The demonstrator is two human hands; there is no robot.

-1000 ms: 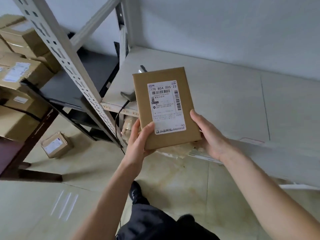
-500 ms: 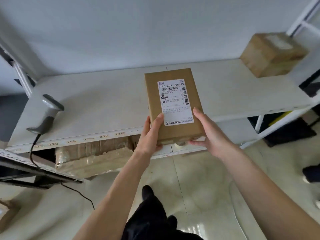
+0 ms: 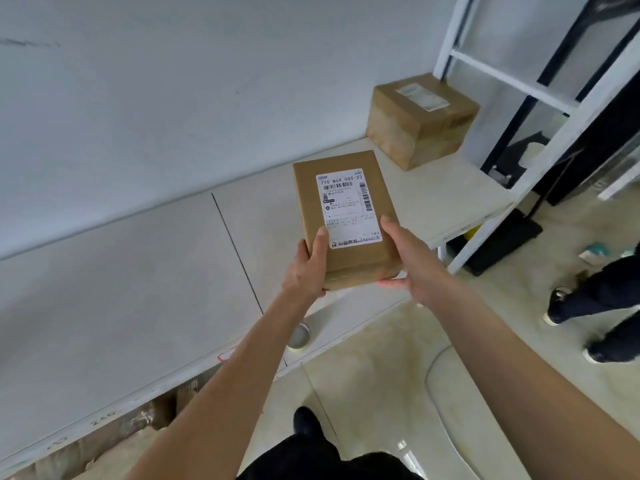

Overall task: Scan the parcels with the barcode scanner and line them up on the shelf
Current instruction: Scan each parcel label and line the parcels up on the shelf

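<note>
Gripping its near left edge, the left hand [image 3: 306,268] is curled round a flat brown parcel [image 3: 346,220], thumb laid on the top face. The parcel is held label up above the white shelf [image 3: 121,271], near its front edge. The near right corner is clasped by the right hand [image 3: 412,261], fingers beneath and thumb on top. Far right on the shelf, a taped cardboard box [image 3: 420,119] is seen.
</note>
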